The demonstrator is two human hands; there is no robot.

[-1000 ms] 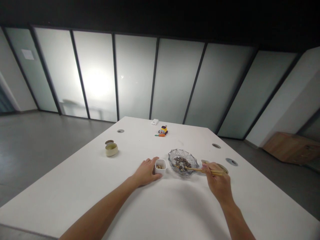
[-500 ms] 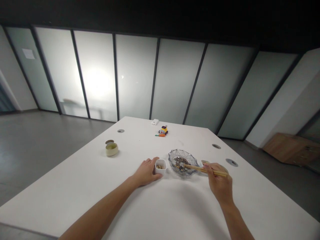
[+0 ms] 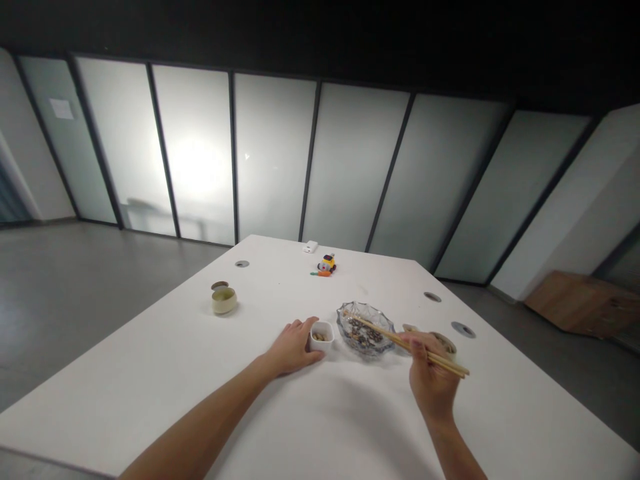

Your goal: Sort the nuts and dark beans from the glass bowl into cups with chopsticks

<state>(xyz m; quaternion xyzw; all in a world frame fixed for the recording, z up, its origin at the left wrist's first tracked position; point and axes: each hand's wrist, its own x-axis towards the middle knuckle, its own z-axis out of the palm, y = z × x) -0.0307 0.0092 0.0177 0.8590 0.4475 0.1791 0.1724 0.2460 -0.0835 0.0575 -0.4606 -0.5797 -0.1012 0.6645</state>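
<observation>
My left hand (image 3: pixel 291 348) rests on the white table (image 3: pixel 200 387), its fingers curled around the side of a small white cup (image 3: pixel 321 335) that holds a few pale beans. My right hand (image 3: pixel 429 381) is closed on a pair of wooden chopsticks (image 3: pixel 400 341). Their tips reach over the left rim of a clear glass bowl (image 3: pixel 367 325) filled with dark and pale beans. Behind my right hand a small round dish (image 3: pixel 443 342) is partly hidden.
A pale green cup (image 3: pixel 223 300) with its lid beside it stands at the left. A small toy (image 3: pixel 326 264) and a white box (image 3: pixel 310 247) lie at the far edge. Round cable holes (image 3: pixel 463 329) dot the table. A wooden cabinet (image 3: pixel 580 300) stands at the right.
My right hand has drawn back toward me and lifted, and the chopsticks have swung so their tips point further left across the glass bowl. My left hand has stayed at the white cup.
</observation>
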